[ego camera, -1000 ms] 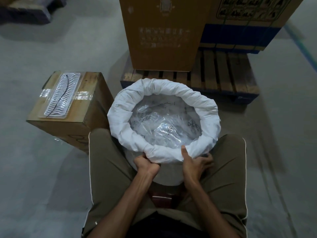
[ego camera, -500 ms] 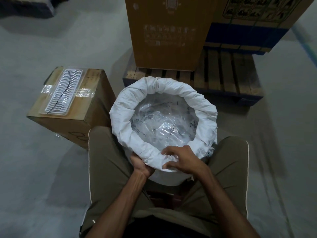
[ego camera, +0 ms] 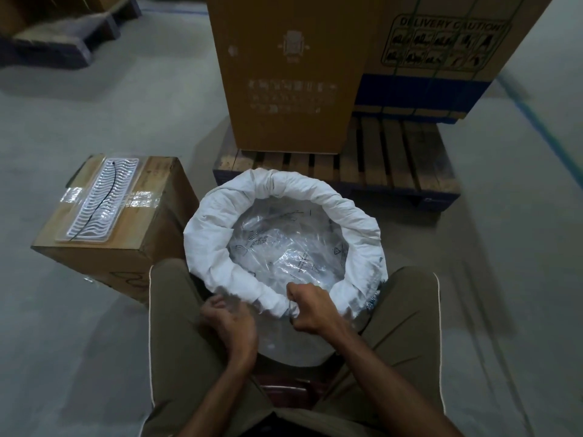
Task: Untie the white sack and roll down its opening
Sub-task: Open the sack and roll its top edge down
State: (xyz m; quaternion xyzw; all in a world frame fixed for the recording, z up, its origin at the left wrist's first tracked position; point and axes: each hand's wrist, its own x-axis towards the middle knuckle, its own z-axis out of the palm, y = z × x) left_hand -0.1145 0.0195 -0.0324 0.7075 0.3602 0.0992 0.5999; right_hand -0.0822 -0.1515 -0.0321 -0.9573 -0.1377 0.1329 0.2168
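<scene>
While the white sack sits open at frame centre between the knees, both hands work its near rim.

Right hand is fisted on the rolled cuff, pinching fabric, likely to tighten the roll. Left hand, lower left of the rim, has fingers loosely curled; whether they hold anything, cannot tell. Clear plastic liner shows inside. Count: one sack, two hands, one taped carton at left, two tall cartons on one pallet above.

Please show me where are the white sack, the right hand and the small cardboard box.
white sack [ego camera: 353, 203]: head view, rolled rim, far side.
right hand [ego camera: 310, 310]: head view, back of fist.
small cardboard box [ego camera: 157, 212]: head view, bare top face.
</scene>
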